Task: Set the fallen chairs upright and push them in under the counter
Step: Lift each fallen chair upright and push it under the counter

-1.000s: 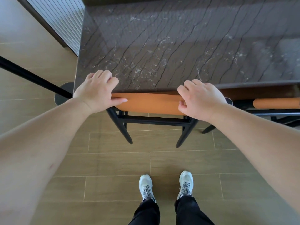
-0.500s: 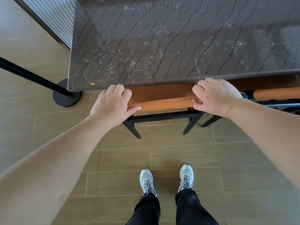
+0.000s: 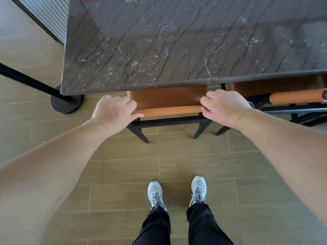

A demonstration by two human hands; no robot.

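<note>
Wood-look plank floor (image 3: 177, 161) all around, with a big dark marble counter (image 3: 177, 41) taking up the top half of the view. Both arms are stretched out forward and slightly inward. The left hand (image 3: 115, 112) is curled over the left end of the orange backrest (image 3: 168, 110), fingers draped over the top and thumb tucked along the front edge, so it's gripping it. The right hand (image 3: 224, 106) does the same on the right end, fingers hooked over the top and thumb underneath, pinching the padded edge.

The chair (image 3: 168, 99) itself is upright, orange leather-looking seat on a black frame, two black back legs splayed out on the floor. The seat is already partly under the counter's near edge, with the backrest just outside the lip. A second chair (image 3: 297, 98) of the same kind sits just to the right, also upright and partly under the counter, its rolled orange backrest sticking out.

Room-wise: a black post with a round base (image 3: 66, 101) stands just off the counter's left corner, near the left hand. The two chairs' legs come close together on the right. The person's grey sneakers (image 3: 155, 193) are well back from the chair legs with open floor between
</note>
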